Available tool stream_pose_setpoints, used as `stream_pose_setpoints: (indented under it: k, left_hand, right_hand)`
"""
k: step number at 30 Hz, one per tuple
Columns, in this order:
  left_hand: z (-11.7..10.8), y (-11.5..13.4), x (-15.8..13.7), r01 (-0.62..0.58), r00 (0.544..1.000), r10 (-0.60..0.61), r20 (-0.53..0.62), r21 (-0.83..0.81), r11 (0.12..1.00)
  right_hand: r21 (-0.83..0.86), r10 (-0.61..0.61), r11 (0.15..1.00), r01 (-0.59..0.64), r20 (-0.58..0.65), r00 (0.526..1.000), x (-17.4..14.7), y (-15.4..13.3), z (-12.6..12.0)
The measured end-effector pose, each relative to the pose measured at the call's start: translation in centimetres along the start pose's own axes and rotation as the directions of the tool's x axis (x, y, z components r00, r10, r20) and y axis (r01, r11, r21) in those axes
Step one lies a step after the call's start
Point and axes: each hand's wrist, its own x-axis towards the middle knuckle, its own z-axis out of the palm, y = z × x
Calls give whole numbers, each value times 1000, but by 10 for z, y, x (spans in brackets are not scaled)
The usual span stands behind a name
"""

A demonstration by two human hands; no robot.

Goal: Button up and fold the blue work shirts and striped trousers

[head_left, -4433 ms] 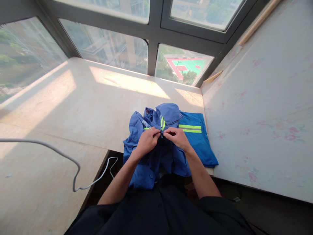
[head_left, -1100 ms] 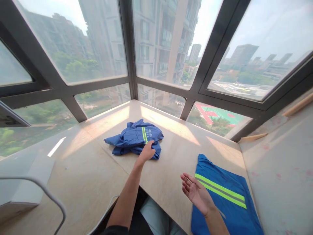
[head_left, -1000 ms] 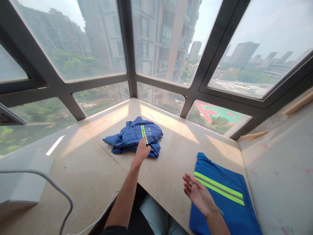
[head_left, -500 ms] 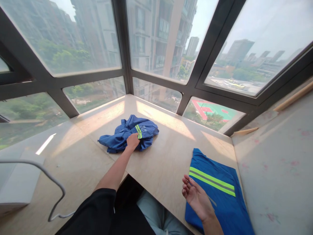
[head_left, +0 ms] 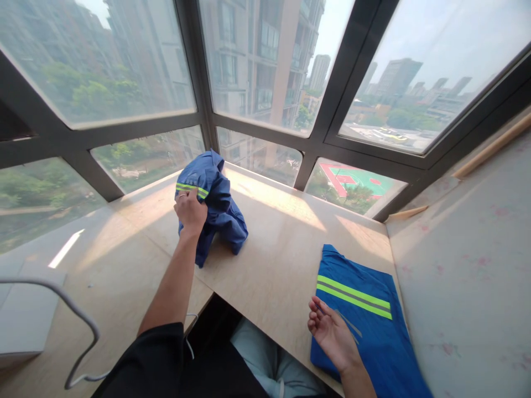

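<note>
The left grip (head_left: 191,213) is closed on the crumpled blue garment (head_left: 215,185), its fingers curled into the cloth right at the reflective stripe, with the back of the hand toward the camera. Pale print shows just above that stripe, which has 2 yellow-green bands. The cloth is bunched and stands up from the far part of the desk (head_left: 277,249), near the corner of the windows; its upper part rises in front of the window frame (head_left: 203,72) and its lower folds hang down toward the surface. Whether those folds touch the desk, I cannot tell.

The right grip (head_left: 334,337) is half open and holds nothing, palm turned up, fingers loosely bent. It is at the left edge of the folded blue garment (head_left: 388,354); contact between the 2 is unclear. That garment lies flat on the right side of the desk, beside the flowered wall (head_left: 464,271), well apart from the crumpled one. Its stripe has 2 yellow-green bands with a grey band between them.

At the left, a grey cable (head_left: 85,315) loops in front of a white box (head_left: 25,326). Sunlit patches lie along the window side of the desk.
</note>
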Motion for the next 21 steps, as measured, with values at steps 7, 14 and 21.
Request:
stream_pose_setpoints:
  k: [7,14,21]
  left_hand:
    - [25,34,-87,-247,715,184,674,-3,969]
    - [55,90,-221,-147,494,482,724,-477,867]
    - [51,103,-312,-90,285,609,740,-612,786]
  right_hand:
    - [-20,-13,1000,14,26,1000,4,3,5]
    - [-9,-116,993,116,-37,993,-9,-24,-11]
    - [-402,-582,790,464,-252,773,-38,-65,-63]
